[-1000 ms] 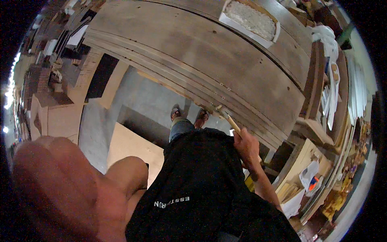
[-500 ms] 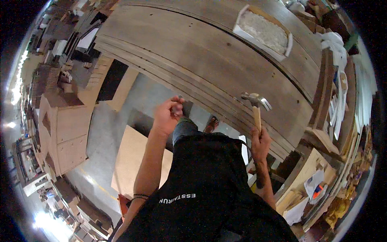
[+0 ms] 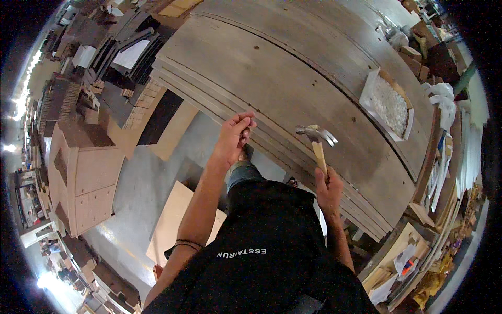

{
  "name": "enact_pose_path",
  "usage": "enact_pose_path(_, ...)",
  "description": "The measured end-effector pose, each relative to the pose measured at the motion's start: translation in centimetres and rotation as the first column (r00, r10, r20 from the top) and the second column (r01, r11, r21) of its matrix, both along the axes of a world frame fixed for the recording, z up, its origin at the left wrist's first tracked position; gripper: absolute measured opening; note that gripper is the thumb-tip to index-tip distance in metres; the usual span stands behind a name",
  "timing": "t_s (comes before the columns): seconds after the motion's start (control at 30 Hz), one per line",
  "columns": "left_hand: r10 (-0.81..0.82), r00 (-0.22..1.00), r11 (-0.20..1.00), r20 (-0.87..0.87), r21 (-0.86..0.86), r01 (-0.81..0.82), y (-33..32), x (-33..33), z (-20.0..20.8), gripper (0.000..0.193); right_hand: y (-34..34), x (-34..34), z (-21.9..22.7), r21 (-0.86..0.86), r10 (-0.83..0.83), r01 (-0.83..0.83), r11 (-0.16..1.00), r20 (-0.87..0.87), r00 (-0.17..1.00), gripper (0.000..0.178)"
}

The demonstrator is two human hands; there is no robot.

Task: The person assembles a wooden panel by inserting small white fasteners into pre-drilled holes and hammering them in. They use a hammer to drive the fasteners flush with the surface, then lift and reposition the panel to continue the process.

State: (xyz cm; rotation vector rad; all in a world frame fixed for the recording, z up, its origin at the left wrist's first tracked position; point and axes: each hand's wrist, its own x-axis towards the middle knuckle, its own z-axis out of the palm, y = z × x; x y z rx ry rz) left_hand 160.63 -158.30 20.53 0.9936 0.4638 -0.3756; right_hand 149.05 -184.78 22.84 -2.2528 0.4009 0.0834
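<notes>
My right hand (image 3: 328, 192) is wrapped round the wooden handle of a claw hammer (image 3: 319, 152), whose metal head points up over the edge of a stack of grey-brown boards (image 3: 293, 63). Beside the front edge of that stack, my left hand (image 3: 232, 140) is raised with its fingers curled and pinched together. Whatever may be between those fingertips is too small to make out. On the top board lies a white open box (image 3: 368, 88) filled with small whitish pieces, beyond the hammer and to its right.
A pale wooden cabinet (image 3: 97, 183) stands on the floor at left. A light board (image 3: 172, 220) lies beside my left forearm. Stacked dark planks (image 3: 133, 49) are at the far left; timber offcuts and a white sheet (image 3: 405, 259) sit at the right.
The view has shifted, so the board stack and the white box appear further right. My left hand has come up nearer the stack's edge. The hammer stays in my right hand.
</notes>
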Motion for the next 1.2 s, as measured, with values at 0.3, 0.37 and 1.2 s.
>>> enact_pose_path(0.3, -0.262, 0.965, 0.955, 0.011, 0.149, 0.258, 5.7, 8.1, -2.4, 0.013, 8.0, 5.2, -0.4, -0.038, -0.043, 0.043, 0.998, -0.005, 0.999, 0.029)
enact_pose_path(0.37, -0.277, 0.961, 0.948, 0.005, 0.162, 0.273, 6.1, 9.2, -3.0, 0.013, 9.2, 5.5, -0.6, -0.025, -0.110, 0.109, 0.994, -0.060, 0.992, 0.029)
enact_pose_path(1.2, -0.721, 0.691, 0.498, 0.051, 0.731, 0.466, 3.5, 11.0, -3.1, 0.018, 11.3, 6.0, -1.2, 0.042, -0.165, 0.169, 0.985, -0.084, 0.983, 0.030)
